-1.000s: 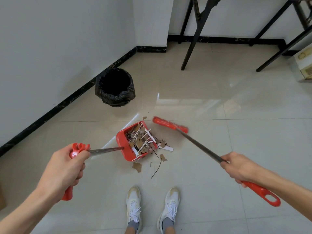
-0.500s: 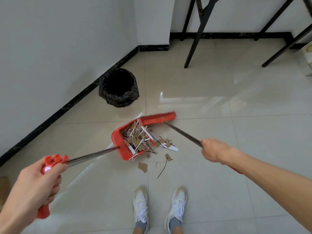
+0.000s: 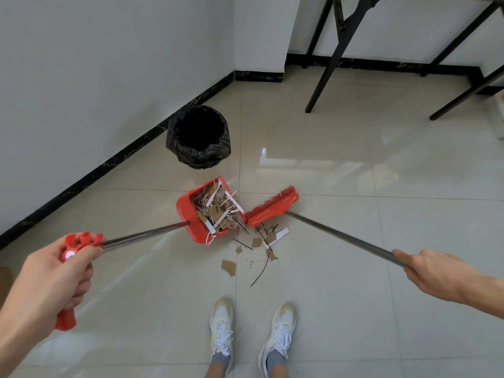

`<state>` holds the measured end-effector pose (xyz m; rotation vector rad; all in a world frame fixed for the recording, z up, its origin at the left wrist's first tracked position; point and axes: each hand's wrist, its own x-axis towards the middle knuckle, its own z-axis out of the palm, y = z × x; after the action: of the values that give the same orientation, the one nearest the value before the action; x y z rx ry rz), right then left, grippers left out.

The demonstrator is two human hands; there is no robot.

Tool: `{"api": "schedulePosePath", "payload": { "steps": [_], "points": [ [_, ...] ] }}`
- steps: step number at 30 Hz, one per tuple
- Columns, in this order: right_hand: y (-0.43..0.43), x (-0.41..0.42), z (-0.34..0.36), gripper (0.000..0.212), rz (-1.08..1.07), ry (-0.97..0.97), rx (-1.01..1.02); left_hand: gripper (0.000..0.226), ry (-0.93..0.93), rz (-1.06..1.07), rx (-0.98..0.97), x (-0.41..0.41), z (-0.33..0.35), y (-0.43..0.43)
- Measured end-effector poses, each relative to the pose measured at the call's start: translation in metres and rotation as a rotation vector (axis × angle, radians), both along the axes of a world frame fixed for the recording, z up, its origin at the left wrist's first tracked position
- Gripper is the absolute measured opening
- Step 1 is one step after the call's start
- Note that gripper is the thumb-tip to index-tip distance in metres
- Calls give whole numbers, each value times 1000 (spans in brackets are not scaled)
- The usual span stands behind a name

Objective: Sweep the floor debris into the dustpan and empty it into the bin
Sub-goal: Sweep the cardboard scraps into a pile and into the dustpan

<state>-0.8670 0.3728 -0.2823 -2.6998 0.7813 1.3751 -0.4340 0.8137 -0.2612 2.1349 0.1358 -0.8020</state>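
Observation:
A red dustpan (image 3: pixel 188 214) on a long metal handle sits on the tiled floor, full of cardboard scraps, white strips and thin sticks. My left hand (image 3: pixel 58 271) grips the red grip at the handle's end. A red broom head (image 3: pixel 272 207) rests just right of the pan's mouth. My right hand (image 3: pixel 428 271) holds the broom's metal shaft. Loose debris (image 3: pixel 259 246), cardboard bits, a white strip and black sticks, lies on the floor in front of the pan. A bin with a black bag (image 3: pixel 199 136) stands beyond the pan by the wall.
A white wall with black skirting (image 3: pixel 109 162) runs along the left. Black metal table legs (image 3: pixel 330 61) stand at the back right. My feet in white trainers (image 3: pixel 251 331) are just behind the debris. Open tiled floor stretches to the right.
The broom head has swung from behind the pan's far edge round to its right side, close to the loose debris. My right hand has drawn back to the right along the shaft.

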Motion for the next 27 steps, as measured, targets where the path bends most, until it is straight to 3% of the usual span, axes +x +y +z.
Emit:
{"api": "schedulePosePath", "payload": {
  "steps": [6,9,12,17,21,27],
  "points": [
    [-51,-13,26,44,59,-69,-68,14,-1,20,2,25,1,1],
    [-79,-57,25,37,-33,-104,-25,19,15,25,16,36,0,-4],
    [-94,-96,19,51,-61,-181,36,20,-13,19,5,35,-1,-9],
    [-89,-130,7,53,-113,-151,83,20,-31,0,-20,28,-5,-17],
    [-42,-73,34,52,147,-200,96,22,-16,-16,-28,20,-8,-25],
    [7,-3,18,54,500,-192,98,30,-7,17,-40,16,-8,-34]
  ]
}}
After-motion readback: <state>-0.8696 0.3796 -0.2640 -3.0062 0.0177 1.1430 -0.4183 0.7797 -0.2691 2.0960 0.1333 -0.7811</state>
